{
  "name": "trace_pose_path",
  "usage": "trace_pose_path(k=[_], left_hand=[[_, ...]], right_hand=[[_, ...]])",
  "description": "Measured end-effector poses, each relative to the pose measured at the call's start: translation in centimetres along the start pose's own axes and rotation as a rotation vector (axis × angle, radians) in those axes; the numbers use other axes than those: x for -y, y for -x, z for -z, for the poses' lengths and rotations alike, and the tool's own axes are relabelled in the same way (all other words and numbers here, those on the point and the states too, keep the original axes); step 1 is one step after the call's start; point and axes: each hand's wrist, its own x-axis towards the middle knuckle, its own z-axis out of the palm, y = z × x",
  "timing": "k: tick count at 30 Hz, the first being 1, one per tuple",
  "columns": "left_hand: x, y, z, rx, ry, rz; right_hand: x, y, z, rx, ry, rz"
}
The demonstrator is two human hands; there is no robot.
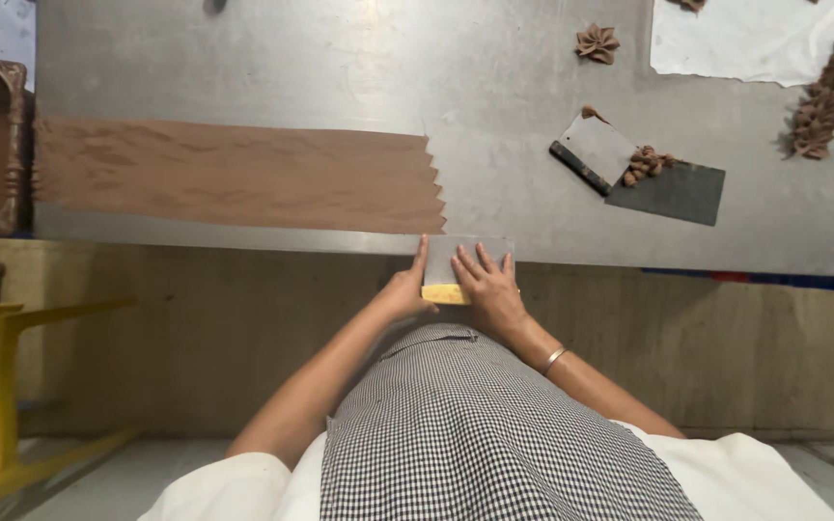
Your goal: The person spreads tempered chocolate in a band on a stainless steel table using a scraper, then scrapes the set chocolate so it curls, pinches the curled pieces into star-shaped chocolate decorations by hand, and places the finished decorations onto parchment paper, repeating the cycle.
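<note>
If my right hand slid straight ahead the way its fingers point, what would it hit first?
Probably nothing soon: beyond the flat metal scraper with a yellow handle under the right hand lies bare steel table, right of the brown dough sheet.

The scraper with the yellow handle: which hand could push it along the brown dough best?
Probably the right hand: it lies flat on the scraper. The left hand only grips its side by the dough sheet.
</note>
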Motion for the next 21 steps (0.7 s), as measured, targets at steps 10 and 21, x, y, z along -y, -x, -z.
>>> trace_pose_path(k=[10,21], left_hand=[[-1.2,-2.4,0.3,0.051,0.124,0.195],[-2.4,-12.7,18.4,0.124,0.864,0.325]], right_hand=[[-1.9,-4.6,2.4,0.108,-0.061,0.022],[-8.4,-25.0,5.9,-0.067,0.110,0.215]])
